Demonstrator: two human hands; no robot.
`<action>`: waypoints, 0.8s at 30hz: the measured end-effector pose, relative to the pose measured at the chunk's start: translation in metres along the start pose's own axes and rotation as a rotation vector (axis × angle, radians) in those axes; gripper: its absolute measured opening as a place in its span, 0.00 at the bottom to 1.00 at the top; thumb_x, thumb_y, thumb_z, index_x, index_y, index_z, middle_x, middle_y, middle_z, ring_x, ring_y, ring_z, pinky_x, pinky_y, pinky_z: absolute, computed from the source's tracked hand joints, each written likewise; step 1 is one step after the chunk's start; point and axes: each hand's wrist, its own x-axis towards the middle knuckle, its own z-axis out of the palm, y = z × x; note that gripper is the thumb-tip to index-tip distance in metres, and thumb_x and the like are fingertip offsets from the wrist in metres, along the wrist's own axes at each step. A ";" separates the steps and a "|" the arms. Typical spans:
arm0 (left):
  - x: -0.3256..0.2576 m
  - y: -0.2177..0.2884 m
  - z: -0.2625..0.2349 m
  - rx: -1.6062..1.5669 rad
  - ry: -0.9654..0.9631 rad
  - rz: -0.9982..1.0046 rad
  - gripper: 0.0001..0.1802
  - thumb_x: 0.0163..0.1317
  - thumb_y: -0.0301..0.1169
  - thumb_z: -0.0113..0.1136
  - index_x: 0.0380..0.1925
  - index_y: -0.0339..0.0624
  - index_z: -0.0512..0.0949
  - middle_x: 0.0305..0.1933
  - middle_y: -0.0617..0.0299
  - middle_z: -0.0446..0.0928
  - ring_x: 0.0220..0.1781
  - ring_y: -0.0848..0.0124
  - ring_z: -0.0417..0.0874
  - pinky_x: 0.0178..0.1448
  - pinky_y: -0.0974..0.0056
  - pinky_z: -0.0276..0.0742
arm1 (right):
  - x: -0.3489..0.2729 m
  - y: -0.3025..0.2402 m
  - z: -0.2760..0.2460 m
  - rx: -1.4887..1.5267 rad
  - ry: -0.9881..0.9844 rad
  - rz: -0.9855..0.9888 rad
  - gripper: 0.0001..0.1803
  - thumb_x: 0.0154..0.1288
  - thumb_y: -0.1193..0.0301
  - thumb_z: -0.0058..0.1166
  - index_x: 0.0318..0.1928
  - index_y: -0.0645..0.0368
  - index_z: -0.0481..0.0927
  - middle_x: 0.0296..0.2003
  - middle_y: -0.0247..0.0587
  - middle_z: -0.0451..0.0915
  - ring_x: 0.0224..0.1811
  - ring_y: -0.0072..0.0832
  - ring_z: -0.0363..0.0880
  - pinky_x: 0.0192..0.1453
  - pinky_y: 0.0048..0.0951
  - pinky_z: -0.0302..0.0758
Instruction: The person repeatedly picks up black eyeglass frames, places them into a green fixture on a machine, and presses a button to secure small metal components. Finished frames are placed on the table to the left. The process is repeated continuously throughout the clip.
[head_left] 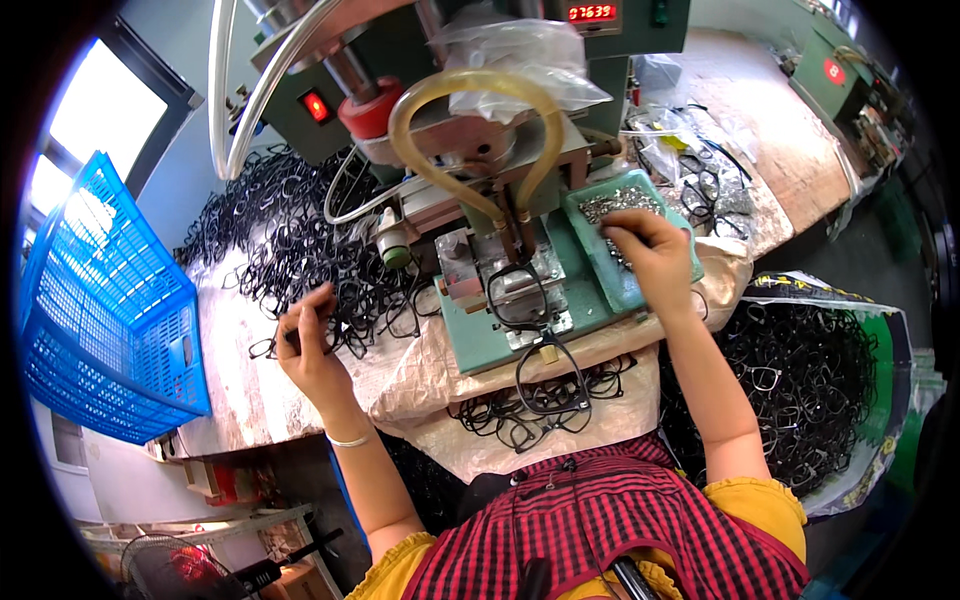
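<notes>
My left hand [312,352] is at the near-left edge of a pile of black eyeglass frames [300,225]. Its bent fingers close on a dark eyeglass frame [263,348], mostly covered by the hand. Over a green tray [625,292] of small silvery metal parts [618,205], my right hand [655,250] has thumb and fingertips pressed together; whatever lies between them is too small to make out. Between the hands, another black eyeglass frame [556,408] sits at the machine's metal fixture [515,295], one lens rim hanging toward me. A yellowish bent tube [478,80] ends above it.
The green press machine [640,70] stands ahead. A blue plastic basket [120,320] is at the left. More black frames lie on the cloth [420,425] by my lap, and a large bag [890,420] full of frames is at the right. Plastic bags [665,130] lie behind the tray.
</notes>
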 end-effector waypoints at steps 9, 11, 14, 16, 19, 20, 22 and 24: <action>-0.014 0.037 0.053 -0.414 -0.034 0.169 0.14 0.76 0.30 0.49 0.29 0.37 0.70 0.29 0.49 0.81 0.33 0.60 0.85 0.44 0.56 0.86 | -0.009 -0.030 0.068 0.175 -0.009 -0.253 0.20 0.59 0.81 0.62 0.53 0.65 0.78 0.40 0.41 0.85 0.43 0.27 0.83 0.52 0.28 0.76; -0.010 0.085 0.077 -0.418 -0.283 0.353 0.12 0.75 0.27 0.50 0.28 0.36 0.69 0.28 0.46 0.81 0.32 0.60 0.85 0.42 0.55 0.86 | -0.013 -0.039 0.073 0.379 -0.061 -0.136 0.27 0.59 0.80 0.63 0.60 0.66 0.72 0.42 0.41 0.85 0.45 0.24 0.82 0.56 0.27 0.75; 0.002 0.103 0.112 0.015 -0.215 0.375 0.12 0.70 0.19 0.54 0.26 0.35 0.68 0.31 0.43 0.83 0.28 0.63 0.85 0.43 0.60 0.85 | -0.017 -0.050 0.073 0.422 -0.128 0.001 0.30 0.61 0.79 0.62 0.63 0.68 0.67 0.48 0.43 0.84 0.51 0.23 0.81 0.62 0.27 0.71; 0.006 0.107 0.115 0.009 -0.180 0.366 0.11 0.70 0.20 0.54 0.26 0.36 0.68 0.27 0.46 0.84 0.29 0.64 0.85 0.42 0.63 0.83 | -0.022 -0.058 0.073 0.423 -0.122 -0.004 0.30 0.61 0.80 0.61 0.64 0.68 0.67 0.50 0.45 0.83 0.53 0.25 0.81 0.63 0.28 0.71; -0.010 0.097 0.115 -0.107 -0.249 0.446 0.13 0.66 0.15 0.54 0.23 0.37 0.67 0.26 0.45 0.83 0.27 0.65 0.85 0.35 0.65 0.83 | -0.034 -0.076 0.065 0.356 -0.174 -0.049 0.31 0.62 0.80 0.59 0.65 0.67 0.67 0.54 0.48 0.82 0.57 0.29 0.81 0.65 0.30 0.71; -0.022 0.089 0.112 -0.051 -0.340 0.499 0.14 0.60 0.15 0.58 0.22 0.40 0.66 0.27 0.49 0.84 0.25 0.68 0.83 0.29 0.67 0.80 | -0.034 -0.078 0.057 0.296 -0.219 -0.075 0.31 0.62 0.80 0.58 0.65 0.67 0.67 0.55 0.49 0.81 0.58 0.30 0.80 0.65 0.31 0.71; -0.032 0.099 0.114 0.316 -0.663 0.869 0.21 0.50 0.20 0.71 0.20 0.49 0.64 0.31 0.65 0.85 0.21 0.73 0.76 0.26 0.69 0.74 | -0.022 -0.068 0.040 0.094 -0.311 -0.117 0.27 0.61 0.77 0.58 0.62 0.63 0.73 0.56 0.51 0.80 0.61 0.39 0.79 0.66 0.35 0.72; -0.049 0.097 0.130 0.315 -0.765 0.991 0.18 0.48 0.29 0.76 0.20 0.48 0.70 0.34 0.66 0.83 0.26 0.75 0.78 0.26 0.69 0.73 | 0.001 -0.029 0.024 -0.402 -0.158 -0.387 0.18 0.57 0.72 0.59 0.51 0.57 0.83 0.55 0.53 0.80 0.63 0.47 0.75 0.68 0.44 0.70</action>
